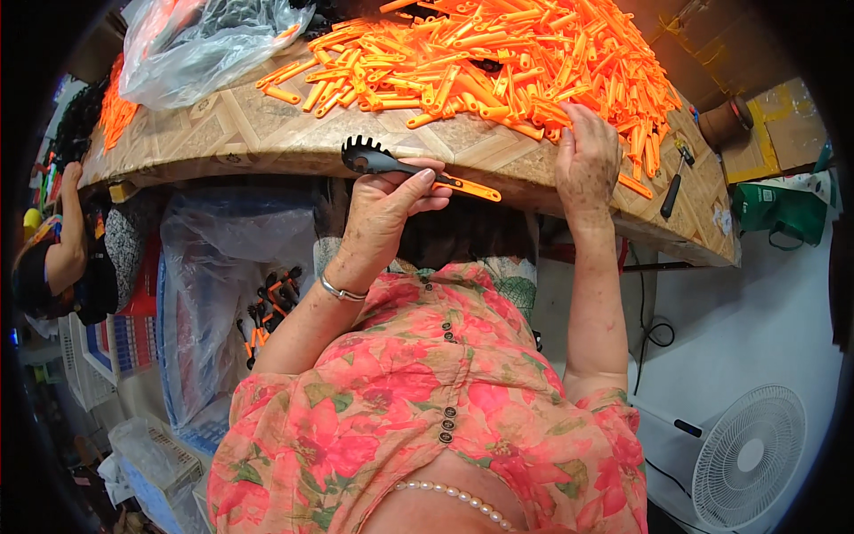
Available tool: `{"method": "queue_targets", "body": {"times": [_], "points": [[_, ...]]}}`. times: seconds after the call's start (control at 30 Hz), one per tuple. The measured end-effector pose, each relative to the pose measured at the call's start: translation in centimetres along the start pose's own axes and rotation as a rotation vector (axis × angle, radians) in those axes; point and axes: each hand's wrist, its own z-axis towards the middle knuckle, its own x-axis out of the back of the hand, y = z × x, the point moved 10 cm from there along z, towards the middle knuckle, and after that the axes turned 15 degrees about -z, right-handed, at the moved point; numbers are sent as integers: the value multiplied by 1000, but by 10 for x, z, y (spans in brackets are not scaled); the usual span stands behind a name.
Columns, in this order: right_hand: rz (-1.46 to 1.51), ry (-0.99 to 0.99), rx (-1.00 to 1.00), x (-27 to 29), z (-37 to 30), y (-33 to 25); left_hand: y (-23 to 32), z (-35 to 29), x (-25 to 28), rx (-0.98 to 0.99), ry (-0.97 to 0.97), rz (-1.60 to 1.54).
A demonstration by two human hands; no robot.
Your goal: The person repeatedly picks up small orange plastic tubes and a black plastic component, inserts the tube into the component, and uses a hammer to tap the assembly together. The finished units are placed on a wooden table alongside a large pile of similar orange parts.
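My left hand [389,203] is closed around a pasta server [378,162] with a black toothed head and an orange handle part. It is held roughly level just in front of the table edge, its head to the left and the orange end to the right. My right hand [589,165] rests at the near right side of a big heap of orange plastic handles [498,67]. Its fingers are a little bent and touch the heap, thumb apart, and I see nothing held in them.
A small hammer [678,182] lies on the table [240,125] at the right. Clear plastic bags [209,53] sit at the back left. Below, a plastic-lined crate [191,267] holds several black-and-orange utensils [271,303]. A white fan [752,454] stands lower right. Another person's arm [67,240] shows far left.
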Motion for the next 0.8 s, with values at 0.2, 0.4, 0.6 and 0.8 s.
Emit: {"method": "queue_targets", "body": {"times": [0.2, 0.4, 0.6, 0.8], "points": [[-120, -108, 19, -32, 6, 15, 1, 1, 1, 5, 0, 19], [-72, -91, -11, -24, 4, 20, 0, 0, 1, 11, 7, 15], [-32, -49, 1, -9, 4, 21, 0, 0, -4, -6, 4, -5], [338, -26, -127, 2, -11, 22, -1, -1, -4, 9, -3, 13]]}}
